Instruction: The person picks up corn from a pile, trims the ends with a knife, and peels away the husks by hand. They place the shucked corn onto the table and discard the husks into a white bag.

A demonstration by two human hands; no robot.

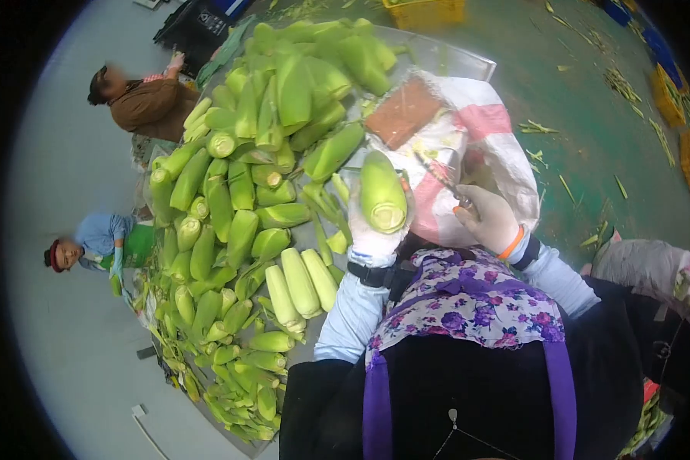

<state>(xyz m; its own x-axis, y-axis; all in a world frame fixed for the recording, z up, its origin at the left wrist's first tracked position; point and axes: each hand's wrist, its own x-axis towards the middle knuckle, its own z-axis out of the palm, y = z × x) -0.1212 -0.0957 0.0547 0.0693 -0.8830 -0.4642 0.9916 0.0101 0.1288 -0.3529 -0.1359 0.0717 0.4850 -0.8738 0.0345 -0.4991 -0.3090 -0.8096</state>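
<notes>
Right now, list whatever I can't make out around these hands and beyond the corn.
All in the head view:
- Left hand: part of the palm and fingers, hidden by the corn ear.
- Knife-like tool in the right hand: its edge, blurred.
- Black bin: its marking, too small.
- Yellow crate: far part, cut off by the top edge.

A heap of green corn [234, 226] fills the left of the table — a low sweep that way is blocked. Three pale ears [300, 282] lie beside the left wrist. Ahead of the left hand [372, 239] and its held ear [382, 193], a brick [403, 113] and rumpled sack [489, 123] obstruct. A narrow gap separates that ear from the right hand's [489, 218] knife [437, 172] — rightward, past the sack, is open room above the floor [590, 169].
</notes>
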